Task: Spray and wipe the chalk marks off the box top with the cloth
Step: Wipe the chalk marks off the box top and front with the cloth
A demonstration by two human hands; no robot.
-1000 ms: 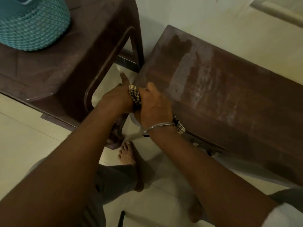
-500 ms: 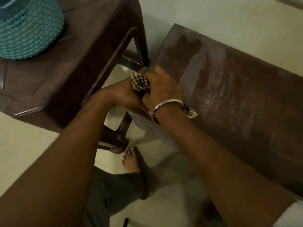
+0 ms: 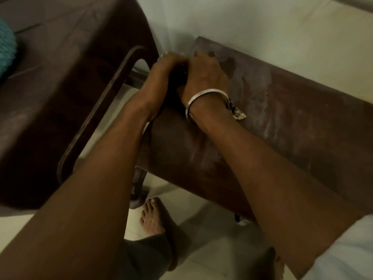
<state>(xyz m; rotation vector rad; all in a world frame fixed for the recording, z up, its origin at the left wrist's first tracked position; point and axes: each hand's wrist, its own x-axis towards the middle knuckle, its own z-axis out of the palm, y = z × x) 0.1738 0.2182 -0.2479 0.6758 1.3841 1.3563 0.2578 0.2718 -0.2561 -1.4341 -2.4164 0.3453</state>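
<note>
Head cam looks down on both hands, pressed together at the far left corner of the box top (image 3: 302,122). The left hand (image 3: 161,75) and the right hand (image 3: 203,77) touch each other, fingers curled down and closed over the cloth (image 3: 238,113). Most of the cloth is hidden under the palms; only a small checkered corner shows, sticking out just beside the right wrist, on the side away from the left hand, lying on the box top. A second pale bit shows at the left hand's fingertips, prob. also cloth, but it is too blurred to be sure.

A silver bangle (image 3: 201,102) sits around the right wrist. The right forearm crosses over the near edge of the box; the left forearm comes in beside the box's left side.

White chalk marks (image 3: 268,128) are smeared over the brown box top, to the right of the hands and also near the front edge under the right forearm. The area w/ the hands is blurred.

Left of the box stands a dark brown plastic stool (image 3: 60,98), close to the box but not clearly touching it. A teal thing (image 3: 6,51) shows at the left edge on the stool. Below, a bare foot (image 3: 155,217) stands on the pale tile floor (image 3: 212,239).
</note>
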